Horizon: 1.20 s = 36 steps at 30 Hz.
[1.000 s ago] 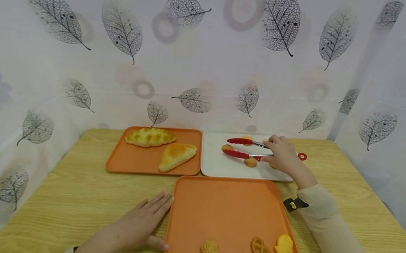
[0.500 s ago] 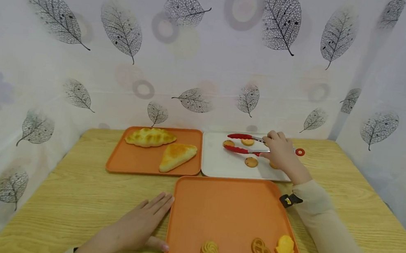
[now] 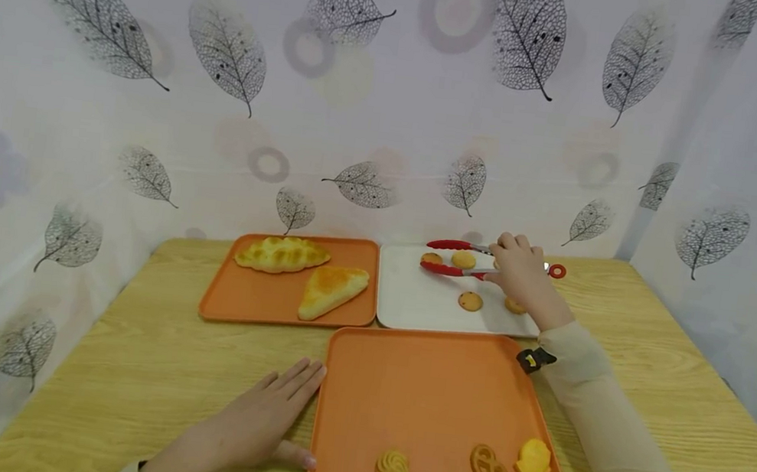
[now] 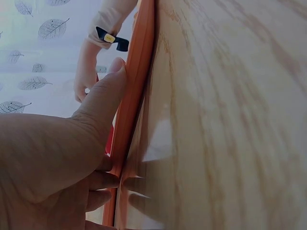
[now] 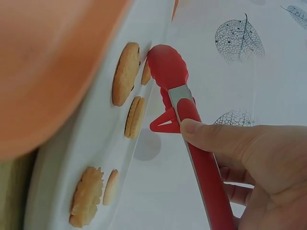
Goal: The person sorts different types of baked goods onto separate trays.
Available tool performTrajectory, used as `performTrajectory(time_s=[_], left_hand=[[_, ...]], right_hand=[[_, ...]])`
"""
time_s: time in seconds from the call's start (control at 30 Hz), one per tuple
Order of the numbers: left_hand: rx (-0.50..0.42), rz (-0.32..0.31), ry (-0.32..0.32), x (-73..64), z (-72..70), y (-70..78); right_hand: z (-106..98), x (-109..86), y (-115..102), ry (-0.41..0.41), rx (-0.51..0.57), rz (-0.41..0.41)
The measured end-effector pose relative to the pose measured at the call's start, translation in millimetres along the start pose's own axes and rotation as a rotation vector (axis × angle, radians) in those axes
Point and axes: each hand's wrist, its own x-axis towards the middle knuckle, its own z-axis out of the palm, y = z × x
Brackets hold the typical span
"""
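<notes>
My right hand (image 3: 522,278) grips red-tipped metal tongs (image 3: 443,270) above the white tray (image 3: 413,305) at the back right. The tongs' arms are spread. From the head view, a speckled cookie (image 3: 431,258) and a round biscuit (image 3: 464,259) show between them; in the right wrist view the red tip (image 5: 168,67) is beside the cookies, and I cannot tell if it touches any. My left hand (image 3: 255,419) lies with straight fingers against the left edge of the front orange tray (image 3: 431,395), thumb (image 4: 108,88) at its rim.
A swirl cookie (image 3: 392,469), a pretzel (image 3: 489,466) and a yellow fish-shaped piece (image 3: 533,466) lie along the front tray's near edge. Behind, another orange tray (image 3: 247,303) bears a long loaf (image 3: 282,254) and a triangular pastry (image 3: 333,293). A leaf-printed curtain (image 3: 391,114) surrounds the table.
The tongs and my right hand have shifted slightly back, away from the speckled cookie nearest the front. My left hand has stayed against the tray.
</notes>
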Motion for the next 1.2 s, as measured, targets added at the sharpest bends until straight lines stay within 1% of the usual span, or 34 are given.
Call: performTrajectory(time_s=[0.3, 0.4, 0.5, 0.57, 0.73, 0.87, 1.03, 1.2], left_hand=[[0.010, 0.019, 0.020, 1.9, -2.2, 0.5], [0.012, 0.020, 0.021, 1.8, -2.5, 0.5], [0.010, 0.021, 0.016, 1.9, -2.9, 0.3], [0.006, 0.020, 0.010, 2.1, -3.1, 0.1], [0.007, 0.021, 0.009, 2.1, -3.0, -0.3], [0.013, 0.025, 0.018, 2.1, -3.1, 0.1], [0.009, 0.026, 0.018, 2.0, -3.7, 0.9], [-0.006, 0.020, 0.007, 2.8, -3.4, 1.0]], right_hand=[[1.3, 6.9, 2.9, -0.006, 0.015, 0.004], [1.8, 5.7, 3.7, -0.010, 0.026, 0.008], [0.1, 0.5, 3.2, -0.011, 0.034, 0.014], [-1.8, -4.8, 3.5, -0.010, 0.034, 0.013], [-4.9, -21.1, 7.7, 0.033, 0.036, -0.019], [-9.3, -37.0, 11.5, 0.086, 0.075, -0.062], [-14.9, -59.7, 15.3, 0.130, 0.115, -0.113], [-19.1, -84.7, 17.1, 0.198, 0.142, -0.198]])
